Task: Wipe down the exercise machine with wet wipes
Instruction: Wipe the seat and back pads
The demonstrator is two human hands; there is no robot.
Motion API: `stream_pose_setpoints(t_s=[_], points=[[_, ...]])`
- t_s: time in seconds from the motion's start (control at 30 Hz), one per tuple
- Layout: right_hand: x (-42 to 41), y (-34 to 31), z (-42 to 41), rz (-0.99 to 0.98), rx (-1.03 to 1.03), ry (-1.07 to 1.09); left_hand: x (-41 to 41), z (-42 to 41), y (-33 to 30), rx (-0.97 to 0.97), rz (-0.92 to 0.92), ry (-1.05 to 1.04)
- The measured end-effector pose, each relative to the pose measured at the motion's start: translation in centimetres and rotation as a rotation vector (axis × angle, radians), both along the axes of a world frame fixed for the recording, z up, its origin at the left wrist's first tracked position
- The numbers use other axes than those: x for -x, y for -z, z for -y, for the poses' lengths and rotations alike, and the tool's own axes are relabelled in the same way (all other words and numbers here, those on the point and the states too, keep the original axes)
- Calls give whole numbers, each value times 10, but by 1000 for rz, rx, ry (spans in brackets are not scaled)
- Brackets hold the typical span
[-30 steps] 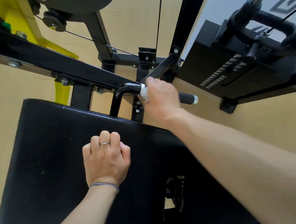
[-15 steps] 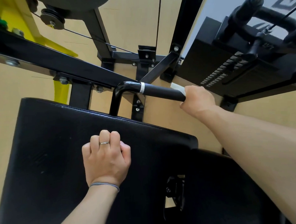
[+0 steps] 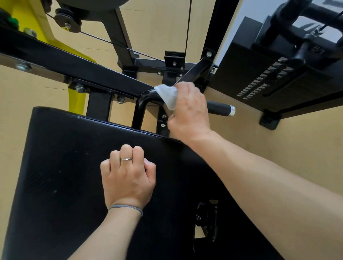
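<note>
Yellow frame part point(image 3: 76, 102): it stands at the far left, behind the black beam point(image 3: 67, 61), with a pulley point(image 3: 68, 15) and a thin cable point(image 3: 125, 47) above it. The wipe has not reached this part now.

Black pad point(image 3: 66, 162): the big padded surface fills the lower left and the middle of the view.

Left hand point(image 3: 127, 180): it rests on the pad with the fingers curled into a fist. It holds nothing that I can see; a ring point(image 3: 126, 159) is on one finger. I think it only supports the body.

Wet wipe point(image 3: 166, 96): white and crumpled, it lies over the black handle bar point(image 3: 144, 97), close to the bend.

Right hand point(image 3: 187, 111): its fingers are wrapped around the bar and press the wipe on it. The end of the grip point(image 3: 221, 108), with a silver cap, sticks out to the right of this hand.

Weight stack point(image 3: 272, 81): at the far right, well apart from the hands.

Step, as I judge: rubbing the handle along its length.

Risks:
- The wipe is bunched, so it can slip out from under the fingers and the bare palm would rub the bar instead.
- The underside of the bar can stay dirty if the hand does not turn around it.
- Bolts point(image 3: 163, 120) are just beside the knuckles; a fast stroke toward the bend can scrape them.
</note>
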State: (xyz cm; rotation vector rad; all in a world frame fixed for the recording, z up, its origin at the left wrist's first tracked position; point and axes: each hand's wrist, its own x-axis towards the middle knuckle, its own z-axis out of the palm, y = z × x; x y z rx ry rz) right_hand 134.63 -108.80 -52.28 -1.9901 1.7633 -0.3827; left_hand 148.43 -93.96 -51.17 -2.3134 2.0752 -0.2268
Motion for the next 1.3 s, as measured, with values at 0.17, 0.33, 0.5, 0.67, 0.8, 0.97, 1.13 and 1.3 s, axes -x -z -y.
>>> stream_pose_setpoints(t_s=[0.17,0.33,0.5,0.67,0.8,0.97,1.13,1.3], points=[[-12,-19,0,249,51,189,1,1,-1,0,-2,-4],[-32,-35,-63,435,-18,287,0,1,-5,31,-66,0],[-36,-24,-145,315,-166,12,-14,-49,-33,100,-162,-135],[-55,-25,-189,157,-236,-199,-37,-146,-54,98,-134,-320],[-94,-35,-189,166,-101,-500,-43,-196,-33,-6,-84,-330],[-102,-22,-181,-15,185,-848,-47,-203,-22,41,-22,-293],[-79,-17,-130,-33,22,-480,-45,-204,-20,38,-58,-294],[-96,-30,-193,126,31,-577,-45,-203,-19,15,-25,-311]])
